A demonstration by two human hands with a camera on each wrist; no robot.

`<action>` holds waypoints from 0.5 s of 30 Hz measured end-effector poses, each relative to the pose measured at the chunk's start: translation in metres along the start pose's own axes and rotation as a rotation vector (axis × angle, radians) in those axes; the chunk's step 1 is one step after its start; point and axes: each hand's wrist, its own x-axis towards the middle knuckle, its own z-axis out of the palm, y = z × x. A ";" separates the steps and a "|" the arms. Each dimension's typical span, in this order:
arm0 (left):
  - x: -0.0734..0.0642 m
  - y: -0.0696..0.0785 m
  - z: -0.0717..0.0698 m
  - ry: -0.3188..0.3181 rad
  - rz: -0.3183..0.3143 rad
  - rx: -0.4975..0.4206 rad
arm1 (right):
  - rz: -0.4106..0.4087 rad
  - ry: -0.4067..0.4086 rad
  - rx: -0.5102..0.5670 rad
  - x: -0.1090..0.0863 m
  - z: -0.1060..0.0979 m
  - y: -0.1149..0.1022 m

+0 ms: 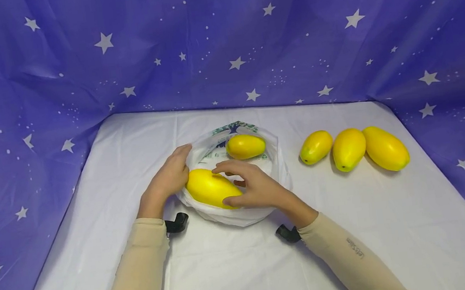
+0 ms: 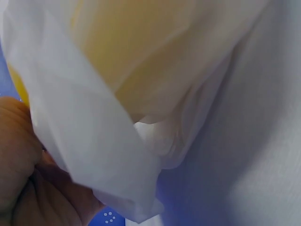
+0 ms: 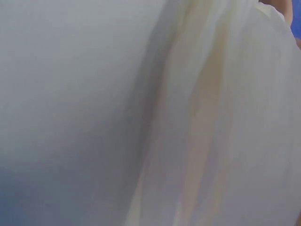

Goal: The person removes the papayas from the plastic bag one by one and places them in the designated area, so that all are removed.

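Observation:
A white plastic bag [image 1: 240,217] stands on the table with its mouth spread wide. My left hand [image 1: 171,174] grips the bag's left rim, and the left wrist view shows folds of the bag beside the thumb [image 2: 16,155]. Inside the mouth, a large yellow papaya [image 1: 207,188] lies at the front left. My right hand [image 1: 253,184] reaches over the bag and holds this papaya's right part, fingers along its far side and thumb on its near side. A smaller papaya [image 1: 246,146] rests at the back of the bag. Bag plastic [image 3: 254,117] hides the right fingers in the right wrist view.
Three more yellow papayas, a small one [image 1: 316,147], a middle one [image 1: 349,149] and a larger one [image 1: 386,148], lie in a row at the right. White cloth covers the table [image 1: 237,267]. A purple star-printed curtain [image 1: 204,39] surrounds its back and sides.

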 end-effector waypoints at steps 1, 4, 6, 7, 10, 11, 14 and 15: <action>0.000 0.001 0.000 -0.001 -0.001 0.002 | -0.004 -0.003 -0.013 0.000 0.001 0.000; 0.001 0.002 0.000 -0.004 -0.001 0.002 | -0.021 -0.004 -0.071 0.001 0.004 0.001; 0.001 0.002 0.000 -0.003 -0.001 0.003 | -0.034 0.002 -0.102 0.001 0.005 0.001; 0.001 0.001 0.000 -0.002 0.003 0.002 | -0.041 0.006 -0.113 0.001 0.005 0.001; 0.000 0.000 0.000 0.003 0.009 0.004 | -0.044 0.014 -0.133 0.000 0.006 0.001; 0.000 0.000 0.000 0.004 0.010 0.005 | -0.042 0.015 -0.137 -0.001 0.006 0.000; -0.001 -0.002 0.000 0.003 0.010 0.010 | -0.027 0.024 -0.142 -0.004 0.004 -0.001; -0.002 -0.002 0.000 0.004 0.012 0.010 | -0.025 0.030 -0.142 -0.005 0.004 -0.002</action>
